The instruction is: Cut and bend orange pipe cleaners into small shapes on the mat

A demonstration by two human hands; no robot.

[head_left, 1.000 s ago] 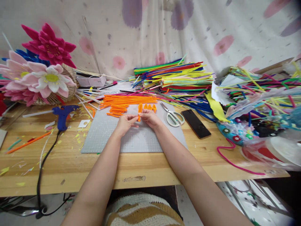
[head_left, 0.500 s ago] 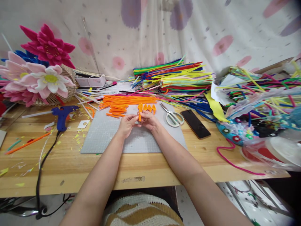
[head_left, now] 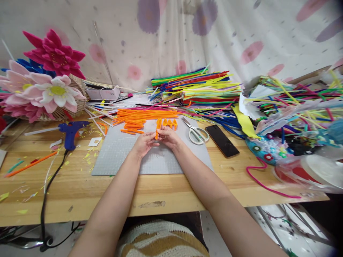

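Between my fingertips, an orange pipe cleaner piece is pinched above the grey cutting mat. My left hand closes on it from the left, thumb and index finger together. From the right, my right hand grips the same piece with its fingertips. Just behind the hands lie several bent orange pipe cleaner shapes. To their left is a pile of short orange pipe cleaner lengths, with a bundle of longer orange pipe cleaners behind it. Fingers hide part of the held piece.
Scissors lie at the mat's right edge, beside a black phone. On the left are a blue glue gun with its cord and fuzzy flowers. Colourful pipe cleaner bundles line the back.
The held orange piece has shifted slightly left and tilted a little between my fingers. My left fingers have changed their hold slightly. The view has moved a touch.
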